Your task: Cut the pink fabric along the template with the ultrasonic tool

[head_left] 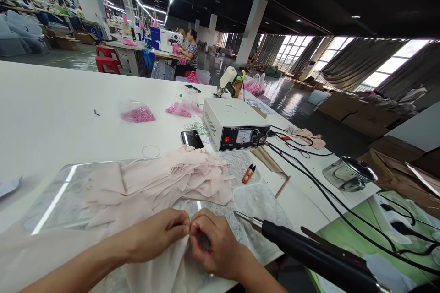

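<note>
Both hands meet at the front edge of the table, fingertips pinched close together. My left hand (165,231) is closed on a piece of pale pink fabric (154,272), which hangs below it. Touching it, my right hand (220,245) grips the same fabric by its upper edge; the exact pinch point is hidden by the fingers. Just behind lies a loose pile of pale pink fabric strips (178,176) on a glossy clear sheet (65,192). To the right of my right hand, a black tool with a metal tip (299,242) points toward it. Orange thread snips (248,175) lie beyond.
A white control box (237,114) with a dial and black cables (309,176) stands behind the pile. Nearby are a phone (191,139), bags of pink pieces (137,113) and a lidded glass container (349,174). Farther back, a person (190,50) sits at a sewing machine (165,39).
</note>
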The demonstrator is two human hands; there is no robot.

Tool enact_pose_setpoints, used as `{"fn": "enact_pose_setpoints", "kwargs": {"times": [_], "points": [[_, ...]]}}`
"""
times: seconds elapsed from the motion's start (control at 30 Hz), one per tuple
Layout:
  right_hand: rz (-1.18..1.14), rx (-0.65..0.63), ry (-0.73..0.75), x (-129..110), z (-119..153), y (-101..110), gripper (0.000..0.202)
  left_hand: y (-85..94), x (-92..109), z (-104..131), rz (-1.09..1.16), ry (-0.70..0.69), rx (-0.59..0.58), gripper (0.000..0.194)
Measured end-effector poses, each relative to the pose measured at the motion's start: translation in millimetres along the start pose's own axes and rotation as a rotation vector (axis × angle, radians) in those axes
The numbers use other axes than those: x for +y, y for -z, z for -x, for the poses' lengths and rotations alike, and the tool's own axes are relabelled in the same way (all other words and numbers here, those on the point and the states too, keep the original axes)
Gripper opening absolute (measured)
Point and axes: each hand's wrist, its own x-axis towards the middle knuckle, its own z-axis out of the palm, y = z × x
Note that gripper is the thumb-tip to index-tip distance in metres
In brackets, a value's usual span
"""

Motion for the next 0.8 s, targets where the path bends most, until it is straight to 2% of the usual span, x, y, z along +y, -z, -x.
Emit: {"fn": "enact_pose_setpoints", "kwargs": {"times": [0.3, 0.53, 0.67, 0.73, 0.8], "points": [[-0.120, -0.053, -0.025, 3.6, -0.9, 4.4, 0.012, 0.1, 1.3, 1.9, 0.032, -0.008, -0.008, 0.036], [-0.203, 0.020, -0.108, 4.7, 0.7, 3.7, 0.006, 2.9, -3.1, -0.9, 0.131, -0.053, -0.004, 0.045], [-0.212, 0.053, -0.135, 3.3, 2.3, 4.0, 0.006, 0.4, -1.3, 1.9, 0.160, -0.054, -0.005, 0.038], [-0.270, 0.039, -0.201, 2.4, 2.2, 6.5, 0.007, -0.9, 0.1, 4.0, 0.154, -0.046, 0.019, 0.033], [-0.387, -0.031, -0.324, 2.1, 1.5, 10.4, 0.022, -1.2, 1.6, 6.2, 0.140, -0.045, 0.036, 0.031]]}}
